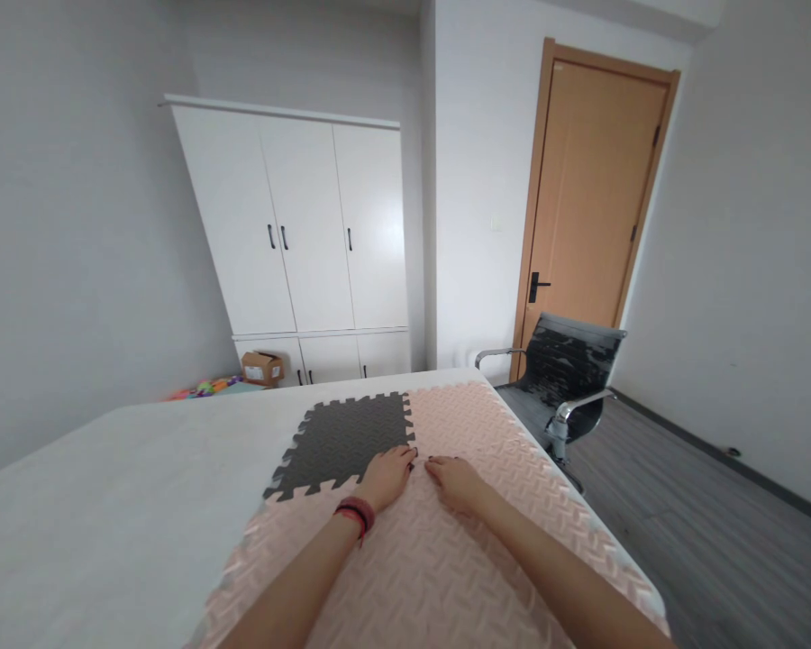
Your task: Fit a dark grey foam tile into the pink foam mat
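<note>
A dark grey foam mat tile [351, 439] with jigsaw edges lies flat against pink foam mat tiles [466, 416] on its right and near sides. My left hand [387, 476], with red bands at the wrist, rests palm down over the near right corner of the grey tile, where it meets the pink. Its fingers are stretched forward and hold nothing. Just to the right, my right hand [456, 484] lies on the pink tiles, fingers extended toward the left hand without touching it. Part of the joint between the tiles is hidden under the left hand.
The mats lie on a white table [122, 487]. Beyond its right far edge stands a black office chair [568, 361], before a wooden door [598, 180]. A white cabinet [311, 216], a cardboard box [262, 368] and colourful items [206, 388] are behind the table.
</note>
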### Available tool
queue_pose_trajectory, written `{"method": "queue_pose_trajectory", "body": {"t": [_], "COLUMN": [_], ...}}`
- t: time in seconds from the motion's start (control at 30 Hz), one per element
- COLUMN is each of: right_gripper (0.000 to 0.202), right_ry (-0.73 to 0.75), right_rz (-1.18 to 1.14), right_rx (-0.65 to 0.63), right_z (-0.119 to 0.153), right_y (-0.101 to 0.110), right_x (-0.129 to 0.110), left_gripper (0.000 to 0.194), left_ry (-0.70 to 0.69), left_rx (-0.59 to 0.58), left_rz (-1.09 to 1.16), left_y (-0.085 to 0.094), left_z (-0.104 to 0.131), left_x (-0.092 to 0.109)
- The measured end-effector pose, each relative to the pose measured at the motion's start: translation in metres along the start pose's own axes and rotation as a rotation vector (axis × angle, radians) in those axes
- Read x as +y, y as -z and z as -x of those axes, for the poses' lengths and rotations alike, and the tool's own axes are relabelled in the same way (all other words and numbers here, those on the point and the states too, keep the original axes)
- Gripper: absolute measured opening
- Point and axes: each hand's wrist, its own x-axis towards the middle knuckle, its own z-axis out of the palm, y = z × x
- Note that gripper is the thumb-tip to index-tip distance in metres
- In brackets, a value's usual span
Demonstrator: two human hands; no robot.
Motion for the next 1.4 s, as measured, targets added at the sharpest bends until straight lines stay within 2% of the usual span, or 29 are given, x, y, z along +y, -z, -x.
{"method": "queue_pose_trajectory", "body": {"t": [0.1,0.2,0.33,0.43,0.53,0.67,0.73,0.8,0.87,0.93,1.0,1.07,1.13,1.2,1.3,1.4], "right_gripper": [0.051,0.054,0.050,0.047,0.042,0.038,0.044,0.051,0.051,0.051,0.050,0.049,0.048,0.047,0.035,0.031], "right_ry": [-0.070,-0.245,-0.400,-0.416,-0.413,-0.386,-0.343,-0.271,-0.162,0.011,0.077,0.070,0.039,0.031,0.074,0.092], "right_rz": [0.013,0.054,0.095,0.109,0.118,0.124,0.121,0.105,0.065,-0.067,-0.149,-0.191,-0.212,-0.222,-0.211,-0.165], "right_rx": [0.009,0.068,0.067,0.037,-0.002,-0.021,0.012,0.047,0.052,0.064,0.036,0.000,-0.020,-0.016,-0.083,-0.111], "right_z": [0.016,0.042,0.071,0.077,0.073,0.071,0.078,0.094,0.119,0.147,0.171,0.185,0.189,0.184,0.163,0.137], "right_y": [0.011,0.019,0.014,0.011,0.019,0.042,0.051,0.053,0.047,0.030,0.008,-0.011,-0.020,-0.013,0.015,0.035], "right_x": [0.022,0.058,0.098,0.106,0.102,0.079,0.056,0.023,-0.017,-0.056,-0.088,-0.108,-0.117,-0.117,-0.111,-0.108], "left_gripper": [0.037,0.041,0.052,0.054,0.053,0.051,0.050,0.048,0.045,0.046,0.049,0.054,0.064,0.070,0.064,0.048], "left_ry": [0.022,0.008,-0.016,-0.010,-0.010,-0.020,-0.023,-0.030,-0.042,-0.040,-0.064,-0.124,-0.169,-0.175,-0.104,0.049], "left_rx": [0.011,0.013,-0.040,-0.065,-0.071,-0.064,-0.054,-0.059,-0.087,-0.125,-0.172,-0.230,-0.262,-0.253,-0.258,-0.246], "left_rz": [-0.013,-0.019,-0.019,-0.013,-0.003,0.014,0.024,0.034,0.040,0.037,0.013,-0.039,-0.102,-0.129,-0.043,0.112], "left_y": [0.007,0.008,0.001,-0.003,0.001,0.020,0.035,0.050,0.062,0.065,0.058,0.043,0.029,0.022,0.033,0.052], "left_z": [0.012,0.035,0.062,0.066,0.065,0.073,0.087,0.111,0.144,0.178,0.208,0.226,0.233,0.232,0.225,0.220], "left_x": [0.016,0.037,0.057,0.061,0.061,0.070,0.079,0.092,0.106,0.120,0.130,0.135,0.136,0.137,0.142,0.150]}}
